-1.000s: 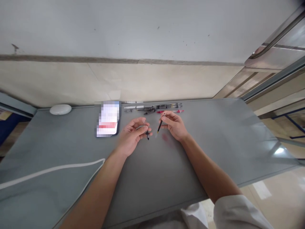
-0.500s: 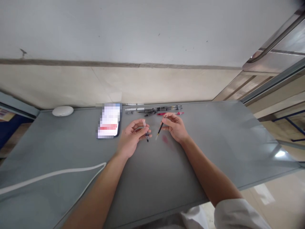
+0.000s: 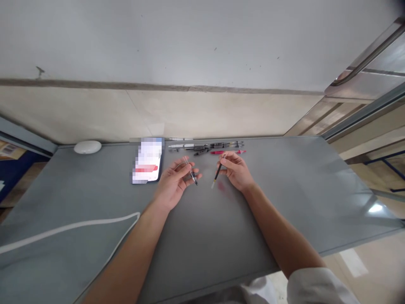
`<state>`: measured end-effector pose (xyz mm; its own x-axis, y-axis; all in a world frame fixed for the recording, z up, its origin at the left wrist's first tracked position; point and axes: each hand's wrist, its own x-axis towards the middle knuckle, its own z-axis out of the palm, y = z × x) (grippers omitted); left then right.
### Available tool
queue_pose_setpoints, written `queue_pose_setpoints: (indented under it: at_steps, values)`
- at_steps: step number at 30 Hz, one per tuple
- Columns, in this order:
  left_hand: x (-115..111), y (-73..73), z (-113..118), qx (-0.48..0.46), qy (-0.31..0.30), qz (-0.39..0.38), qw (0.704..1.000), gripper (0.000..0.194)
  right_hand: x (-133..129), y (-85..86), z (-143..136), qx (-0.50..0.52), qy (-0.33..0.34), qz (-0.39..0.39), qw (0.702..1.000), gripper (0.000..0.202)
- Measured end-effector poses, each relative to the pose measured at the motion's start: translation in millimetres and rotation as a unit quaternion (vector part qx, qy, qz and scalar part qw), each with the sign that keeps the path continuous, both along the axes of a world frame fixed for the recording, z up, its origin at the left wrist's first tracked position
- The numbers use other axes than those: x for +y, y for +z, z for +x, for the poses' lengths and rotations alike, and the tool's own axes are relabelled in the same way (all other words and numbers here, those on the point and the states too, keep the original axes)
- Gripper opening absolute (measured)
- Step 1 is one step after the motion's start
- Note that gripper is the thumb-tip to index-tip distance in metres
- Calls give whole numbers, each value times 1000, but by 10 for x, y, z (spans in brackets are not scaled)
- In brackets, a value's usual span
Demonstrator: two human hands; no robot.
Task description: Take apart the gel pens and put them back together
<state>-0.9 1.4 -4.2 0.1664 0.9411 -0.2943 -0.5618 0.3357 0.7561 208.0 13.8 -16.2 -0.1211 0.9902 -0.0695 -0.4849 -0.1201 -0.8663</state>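
A clear pen barrel with a dark tip [image 3: 191, 172] is pinched in my left hand [image 3: 175, 181], slanting down to the right over the grey table [image 3: 202, 236]. My right hand [image 3: 236, 169] grips a thin black ink refill [image 3: 217, 172] near its upper end; the lower end is pale and points down to the left. The two pieces are apart. Behind my hands lie several black and clear pens [image 3: 202, 147], a white pen [image 3: 182, 145] and a red pen [image 3: 226, 152].
A phone with a lit, partly blurred screen [image 3: 148, 160] lies left of my left hand. Farther left is a white oval case [image 3: 87, 147]. A white cable [image 3: 79, 226] crosses the table's left part. A wall [image 3: 177, 112] rises behind the table.
The barrel in my left hand has tilted, its upper end now leaning further left. The view has shifted slightly; my right hand still holds the refill, a little farther from the barrel.
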Motion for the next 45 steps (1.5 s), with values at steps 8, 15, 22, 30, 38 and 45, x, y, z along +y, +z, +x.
queue_pose_setpoints:
  at_steps: [8, 15, 22, 30, 38, 45]
  values:
    - [2, 0, -2, -6, -11, -5, 1000, 27, -1, 10, 2, 1, 6, -1, 1000, 17]
    - [1, 6, 2, -5, -13, -6, 1000, 27, -3, 2, 13, 7, 12, 5, 1000, 14]
    - [-1, 11, -3, 4, -10, -2, 1000, 28, -18, 19, -6, 4, 2, 10, 1000, 15]
    - [1, -40, 8, 45, 12, 54, 997, 31, -18, -1, -75, -26, -78, 13, 997, 16]
    - [-1, -65, 19, 76, 8, 53, 996, 35, -4, -11, -90, -61, -84, 6, 995, 20]
    - [-2, -71, 20, 74, 1, 54, 996, 36, -2, -27, -97, -52, -90, 22, 994, 16]
